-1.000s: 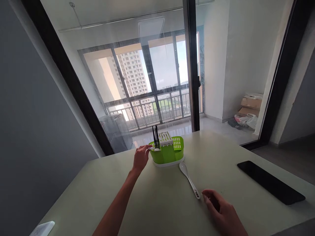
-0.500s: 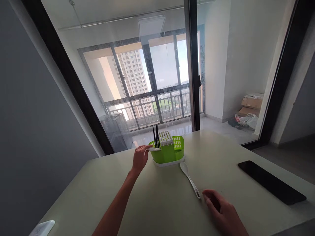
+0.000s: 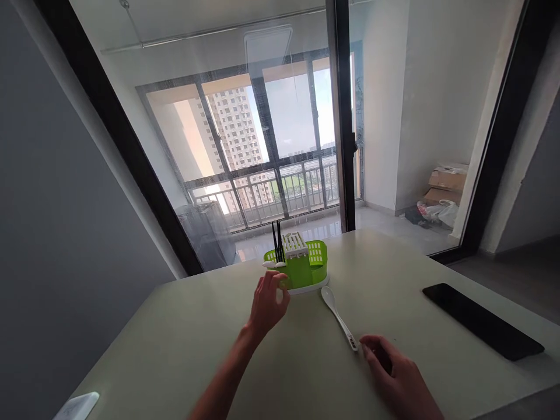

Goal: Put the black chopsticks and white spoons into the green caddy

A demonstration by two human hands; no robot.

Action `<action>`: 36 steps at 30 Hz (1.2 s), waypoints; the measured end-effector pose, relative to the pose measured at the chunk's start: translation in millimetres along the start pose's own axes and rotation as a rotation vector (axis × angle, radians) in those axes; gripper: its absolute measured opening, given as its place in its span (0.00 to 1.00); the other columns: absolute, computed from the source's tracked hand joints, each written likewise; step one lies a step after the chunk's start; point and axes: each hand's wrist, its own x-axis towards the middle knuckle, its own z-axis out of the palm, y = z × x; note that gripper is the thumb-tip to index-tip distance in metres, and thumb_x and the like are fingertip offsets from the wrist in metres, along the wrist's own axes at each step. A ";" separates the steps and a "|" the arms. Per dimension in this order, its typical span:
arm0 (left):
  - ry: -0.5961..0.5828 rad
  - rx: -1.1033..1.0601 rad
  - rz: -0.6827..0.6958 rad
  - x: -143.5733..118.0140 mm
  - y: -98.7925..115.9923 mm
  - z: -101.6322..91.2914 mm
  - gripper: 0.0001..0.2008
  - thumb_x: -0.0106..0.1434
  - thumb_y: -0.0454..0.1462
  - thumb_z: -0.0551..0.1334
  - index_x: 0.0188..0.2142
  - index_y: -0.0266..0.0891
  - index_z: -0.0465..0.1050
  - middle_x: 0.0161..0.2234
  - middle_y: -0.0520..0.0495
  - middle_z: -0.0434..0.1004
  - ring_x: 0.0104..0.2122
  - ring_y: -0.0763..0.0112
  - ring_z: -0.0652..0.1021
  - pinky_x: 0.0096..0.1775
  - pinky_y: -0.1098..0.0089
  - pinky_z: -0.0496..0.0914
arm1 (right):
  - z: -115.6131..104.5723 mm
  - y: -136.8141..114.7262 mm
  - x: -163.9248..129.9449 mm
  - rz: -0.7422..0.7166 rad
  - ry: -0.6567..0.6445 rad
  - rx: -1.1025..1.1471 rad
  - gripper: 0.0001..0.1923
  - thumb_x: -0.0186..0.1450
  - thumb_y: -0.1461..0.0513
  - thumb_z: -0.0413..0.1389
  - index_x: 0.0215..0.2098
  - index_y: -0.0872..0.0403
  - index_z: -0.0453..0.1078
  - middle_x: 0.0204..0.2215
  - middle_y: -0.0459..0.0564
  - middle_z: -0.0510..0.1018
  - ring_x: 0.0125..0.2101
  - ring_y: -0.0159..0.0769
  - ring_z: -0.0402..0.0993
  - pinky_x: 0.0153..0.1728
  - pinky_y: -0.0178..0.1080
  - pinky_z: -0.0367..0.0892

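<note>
A green cutlery holder [image 3: 306,269] stands on a white base at the far middle of the pale table [image 3: 184,338]. Black chopsticks [image 3: 276,240] stand upright in its left part, and a white spoon [image 3: 273,264] rests across its left rim. My left hand [image 3: 268,303] hovers in front of the holder with fingers apart, holding nothing. A second white spoon [image 3: 339,318] lies on the table to the right of the holder. My right hand [image 3: 391,376] rests on the table, its fingertips at the end of that spoon's handle.
A black phone [image 3: 481,321] lies flat at the table's right. A white object [image 3: 79,405] shows at the near left corner. Behind the table is a glass sliding door [image 3: 245,134] with a black frame; boxes and bags [image 3: 440,195] lie beyond it.
My left hand let go of the white spoon on the holder's left rim and drew back toward me and to the right. My right hand stayed by the other spoon's handle.
</note>
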 end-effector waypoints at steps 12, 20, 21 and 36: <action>-0.675 0.099 -0.422 24.2 85.2 110.1 0.32 0.65 0.49 0.58 0.60 0.27 0.62 0.48 0.23 0.77 0.47 0.42 0.79 0.44 0.55 0.70 | -8.0 2.1 4.4 -0.022 -0.109 -0.038 0.20 0.67 0.46 0.50 0.39 0.50 0.74 0.32 0.48 0.82 0.31 0.38 0.80 0.32 0.34 0.72; -0.739 0.020 -0.333 25.0 79.4 71.9 0.22 0.62 0.38 0.59 0.54 0.31 0.67 0.45 0.29 0.78 0.45 0.49 0.79 0.43 0.59 0.71 | -2.7 10.3 8.2 -0.068 -0.093 -0.037 0.20 0.67 0.46 0.50 0.40 0.51 0.75 0.30 0.48 0.82 0.31 0.38 0.80 0.33 0.34 0.73; -0.740 -0.004 -0.309 23.2 76.7 59.1 0.20 0.62 0.39 0.58 0.53 0.33 0.68 0.45 0.32 0.78 0.45 0.51 0.79 0.43 0.61 0.71 | -2.3 10.1 8.3 -0.072 -0.094 -0.035 0.20 0.67 0.46 0.50 0.39 0.51 0.75 0.30 0.48 0.82 0.30 0.38 0.80 0.33 0.34 0.73; 0.406 -0.429 -0.181 81.1 -6.1 -117.5 0.25 0.68 0.45 0.59 0.60 0.45 0.55 0.44 0.48 0.73 0.37 0.69 0.79 0.44 0.62 0.75 | -1.4 13.4 6.1 -0.042 -0.075 -0.022 0.19 0.66 0.46 0.51 0.39 0.49 0.75 0.31 0.47 0.83 0.32 0.39 0.80 0.33 0.34 0.73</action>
